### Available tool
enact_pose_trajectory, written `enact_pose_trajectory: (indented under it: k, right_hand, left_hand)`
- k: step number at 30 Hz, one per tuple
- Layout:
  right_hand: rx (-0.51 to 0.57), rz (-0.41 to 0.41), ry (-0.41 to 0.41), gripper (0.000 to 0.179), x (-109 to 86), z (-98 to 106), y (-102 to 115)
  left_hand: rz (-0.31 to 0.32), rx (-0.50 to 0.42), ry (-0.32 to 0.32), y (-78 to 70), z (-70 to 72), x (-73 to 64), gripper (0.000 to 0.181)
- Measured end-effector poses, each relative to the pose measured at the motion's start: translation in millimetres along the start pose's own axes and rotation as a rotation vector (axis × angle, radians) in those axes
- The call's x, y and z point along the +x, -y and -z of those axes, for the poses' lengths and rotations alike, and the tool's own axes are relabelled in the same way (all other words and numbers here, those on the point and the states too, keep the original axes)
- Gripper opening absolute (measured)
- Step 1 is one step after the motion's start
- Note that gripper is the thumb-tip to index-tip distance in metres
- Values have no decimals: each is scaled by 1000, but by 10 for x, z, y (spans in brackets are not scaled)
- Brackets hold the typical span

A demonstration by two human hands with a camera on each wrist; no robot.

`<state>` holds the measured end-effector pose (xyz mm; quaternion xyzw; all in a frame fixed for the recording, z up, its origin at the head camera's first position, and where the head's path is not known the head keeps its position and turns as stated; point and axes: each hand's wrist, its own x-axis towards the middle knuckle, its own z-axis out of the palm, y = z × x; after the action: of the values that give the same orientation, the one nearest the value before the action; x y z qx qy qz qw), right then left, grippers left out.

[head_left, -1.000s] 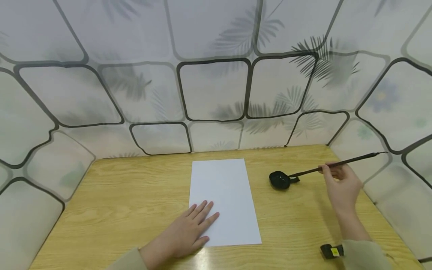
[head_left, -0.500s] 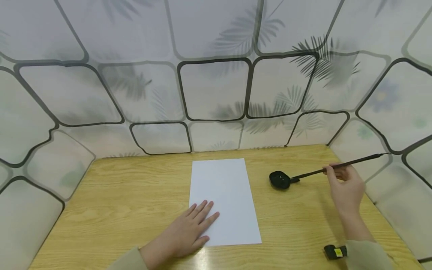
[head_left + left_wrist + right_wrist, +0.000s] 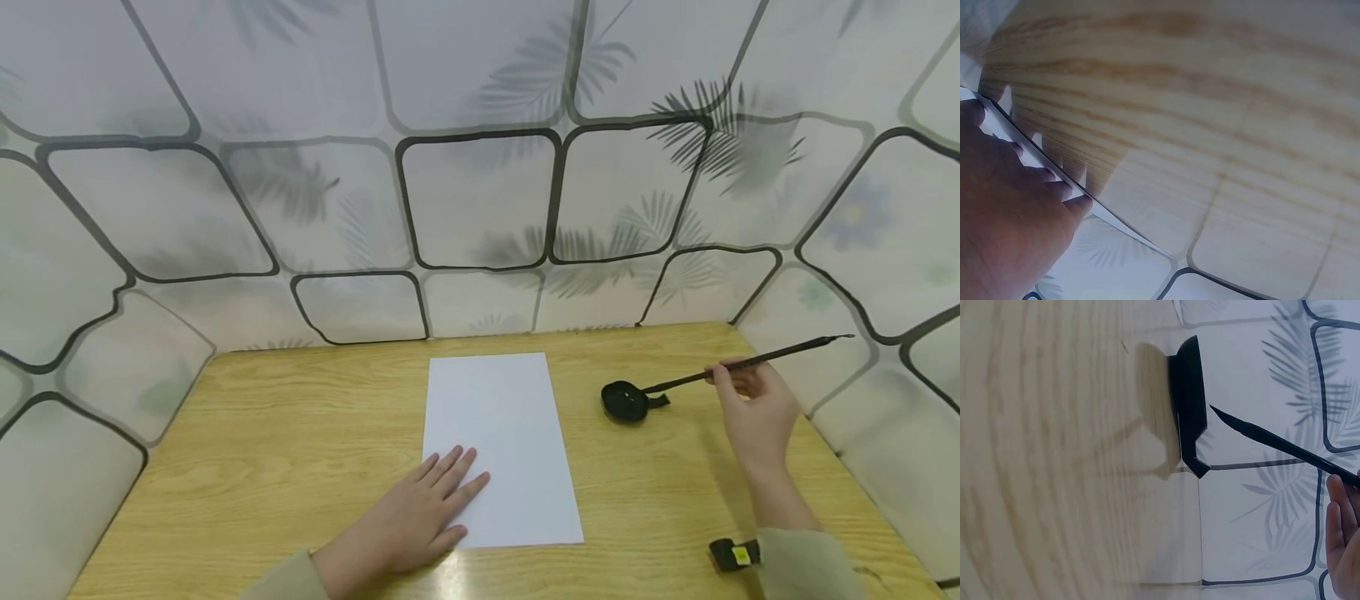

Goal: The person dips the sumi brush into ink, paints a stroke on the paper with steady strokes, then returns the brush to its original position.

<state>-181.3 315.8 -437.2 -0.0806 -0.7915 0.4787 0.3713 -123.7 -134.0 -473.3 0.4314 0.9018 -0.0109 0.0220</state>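
Note:
My left hand (image 3: 423,512) lies with spread fingers on the lower left part of a white sheet of paper (image 3: 502,417); in the left wrist view the fingertips rest along the sheet (image 3: 1110,217). On the right, my right hand (image 3: 759,417) pinches a dark writing brush (image 3: 780,353) by its shaft. Its bristle tip (image 3: 1225,415) points left, right at the rim of a small black ink dish (image 3: 625,402) with a short handle. Seen from the right wrist, the dish (image 3: 1189,394) stands upright on the table and the brush tip is by its rim.
A black object with a yellow label (image 3: 733,555), perhaps a strap piece, is beside the right sleeve (image 3: 806,562). Patterned cloth walls (image 3: 480,200) enclose the wooden table (image 3: 300,433) at the back and both sides.
The right hand with the brush shifted slightly right, then back left, its tip moving along the dish's rim and handle. The left hand and the paper have kept their place.

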Motion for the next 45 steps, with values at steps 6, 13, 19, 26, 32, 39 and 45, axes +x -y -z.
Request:
enact_pose_trajectory:
  k: [6,13,19,26,32,39,45]
  right_hand:
    - [-49,3,7,15,-16,14,-12]
    - [-67,40,-17,13,21,80,-42]
    - [-40,56,-53,7,64,101,-3]
    - [-7,21,-22,11,67,35,40]
    - [-43,7,7,12,15,24,28]
    - [-80,18,-10,16,14,92,3]
    - [-64,26,-47,14,54,128,0]
  left_hand:
    - [5,-9,13,-11,17,7,63]
    - [8,-7,15,-12,24,5,63]
    - [2,3,-6,-16,35,-4,62]
    - [2,8,-6,-6,25,-3,62]
    - [6,-10,15,-11,20,5,63]
    - [6,-4,11,-8,13,6,63]
    - [-3,-1,-5,-10,9,-3,63]
